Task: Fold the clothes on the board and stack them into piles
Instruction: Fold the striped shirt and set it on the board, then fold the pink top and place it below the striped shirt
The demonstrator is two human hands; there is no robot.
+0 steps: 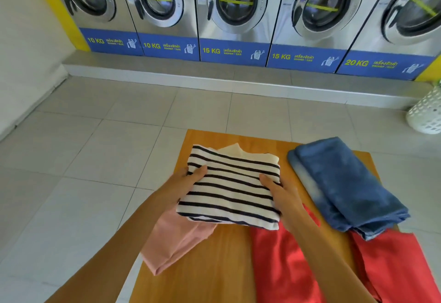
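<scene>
A folded white shirt with black stripes (232,187) lies on the wooden board (222,264). My left hand (186,187) grips its left edge and my right hand (278,191) grips its right edge. Its near left corner rests over a folded pink garment (176,243) at the board's left edge. A folded blue denim piece (346,185) sits on the right of the board. A red garment (291,267) lies spread out at the near right, partly under my right forearm and the denim.
A row of steel washing machines (236,9) stands on a raised step across the back. A white laundry basket (427,114) is on the tiled floor at the far right. Grey floor tiles (95,147) surround the board.
</scene>
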